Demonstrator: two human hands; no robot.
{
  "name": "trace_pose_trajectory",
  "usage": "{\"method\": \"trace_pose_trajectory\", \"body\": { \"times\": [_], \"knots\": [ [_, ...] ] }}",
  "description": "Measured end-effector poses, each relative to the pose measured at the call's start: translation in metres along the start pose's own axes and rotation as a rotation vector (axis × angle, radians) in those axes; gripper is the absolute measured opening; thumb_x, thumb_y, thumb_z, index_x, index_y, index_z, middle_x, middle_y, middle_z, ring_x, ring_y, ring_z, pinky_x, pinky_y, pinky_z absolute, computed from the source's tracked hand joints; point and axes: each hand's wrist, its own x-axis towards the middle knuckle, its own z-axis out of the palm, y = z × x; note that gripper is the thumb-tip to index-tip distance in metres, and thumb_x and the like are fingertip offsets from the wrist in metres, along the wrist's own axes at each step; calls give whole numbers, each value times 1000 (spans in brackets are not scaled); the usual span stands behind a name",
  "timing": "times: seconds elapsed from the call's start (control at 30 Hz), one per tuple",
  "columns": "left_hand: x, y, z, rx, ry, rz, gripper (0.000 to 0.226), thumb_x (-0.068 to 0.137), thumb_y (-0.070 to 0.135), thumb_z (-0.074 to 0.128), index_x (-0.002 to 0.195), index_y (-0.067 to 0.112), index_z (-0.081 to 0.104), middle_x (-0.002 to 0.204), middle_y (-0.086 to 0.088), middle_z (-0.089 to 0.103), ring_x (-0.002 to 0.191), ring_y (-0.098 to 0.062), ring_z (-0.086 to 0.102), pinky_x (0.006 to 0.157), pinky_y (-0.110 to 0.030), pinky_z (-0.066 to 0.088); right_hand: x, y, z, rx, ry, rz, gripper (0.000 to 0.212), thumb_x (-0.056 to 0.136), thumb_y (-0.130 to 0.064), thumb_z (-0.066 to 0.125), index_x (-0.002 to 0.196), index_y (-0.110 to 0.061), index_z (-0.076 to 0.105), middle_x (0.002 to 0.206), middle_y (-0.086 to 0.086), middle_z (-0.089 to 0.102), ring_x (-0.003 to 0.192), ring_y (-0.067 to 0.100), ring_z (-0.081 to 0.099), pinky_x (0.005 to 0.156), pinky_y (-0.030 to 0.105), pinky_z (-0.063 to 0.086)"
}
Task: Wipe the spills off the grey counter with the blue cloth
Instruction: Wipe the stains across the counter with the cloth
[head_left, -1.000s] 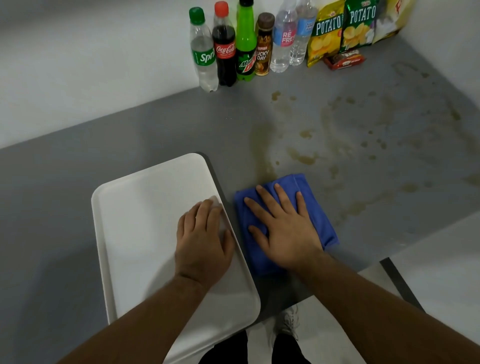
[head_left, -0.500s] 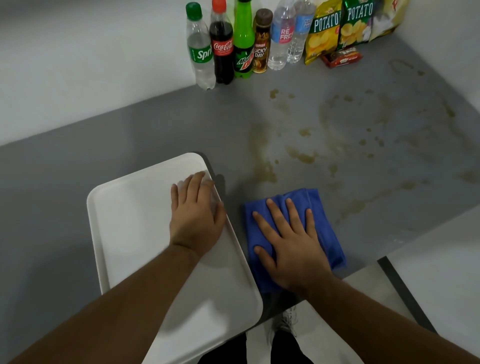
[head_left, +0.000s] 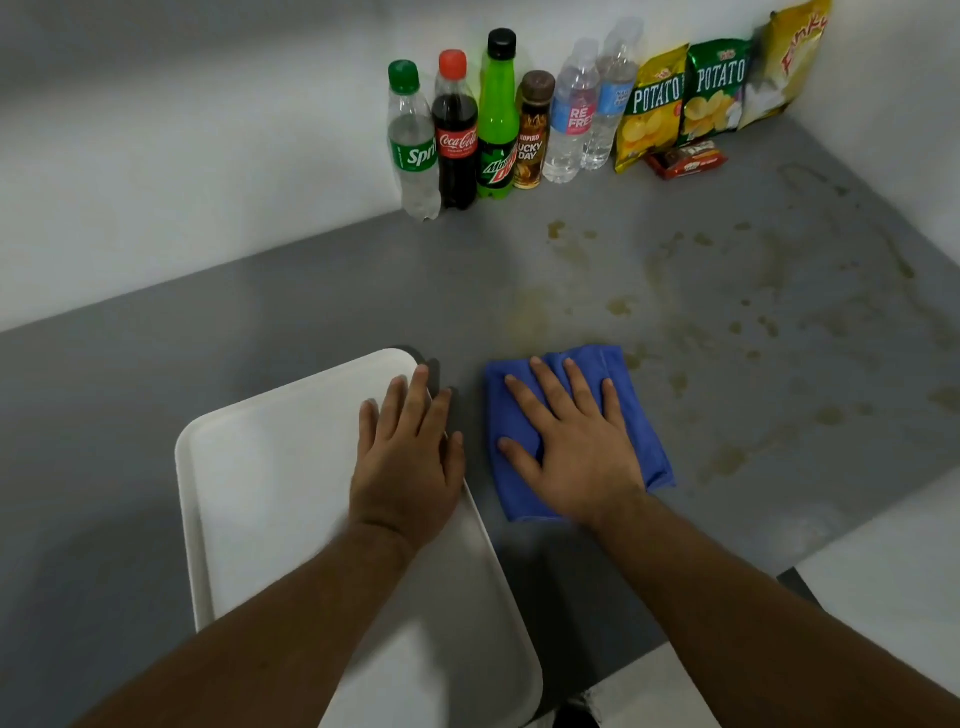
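I judge the wiping barely begun: my right hand (head_left: 576, 447) lies flat on the folded blue cloth (head_left: 582, 426), fingers (head_left: 540, 389) spread and pressing rather than gripping, and brown spills (head_left: 727, 457) cover the grey desk (head_left: 260, 332) beyond and to the right of those fingers, untouched. My left hand (head_left: 410, 457) rests open on the white tray (head_left: 260, 493), holding nothing. Past the fingertips, bottles (head_left: 457, 130) and crisp bags (head_left: 711, 88) line the wall, crowding the far stains.

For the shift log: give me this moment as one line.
right hand: flat on blue cloth | left hand: flat on white tray | spills: remain beyond cloth
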Motion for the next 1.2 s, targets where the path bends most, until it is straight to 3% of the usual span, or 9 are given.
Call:
{"method": "trace_pose_trajectory", "body": {
  "times": [0.2,0.43,0.73,1.07,1.2],
  "knots": [
    [1,-2,5,19,-20,13,57,103,45,33,151,20,48,169,-8,27,156,-32,25,125,-59,23,-30,11,7,14,-2,93,79,97,-80,16,164,-43,-3,174,-7,-4,160,26,-6,126,62,-1],
    [2,-3,10,11,2,20,56,101,43,35,150,17,50,169,-9,27,157,-33,24,124,-60,22,-55,-9,9,10,-64,57,78,98,-79,13,162,-43,-11,173,-4,-14,158,32,-15,125,62,-9],
    [1,0,3,15,-15,-9,56,103,44,33,152,22,47,170,-4,24,158,-27,22,126,-56,22,9,-8,-5,17,-77,-119,70,101,-71,15,164,-43,1,174,-7,-9,158,25,-19,125,60,-9],
    [-2,3,3,11,86,-36,62,103,44,43,157,14,39,166,-10,33,157,-23,25,125,-52,27,15,9,-7,63,-30,2,74,99,-73,15,164,-40,1,174,-6,-9,159,25,-13,127,57,-5],
    [-2,4,0,0,74,-53,65,100,44,45,156,11,40,164,-9,39,156,-22,29,125,-51,28,0,5,1,36,-59,-33,75,99,-75,13,164,-40,-2,173,-3,-12,159,31,-13,126,61,-6]
  ]
}}
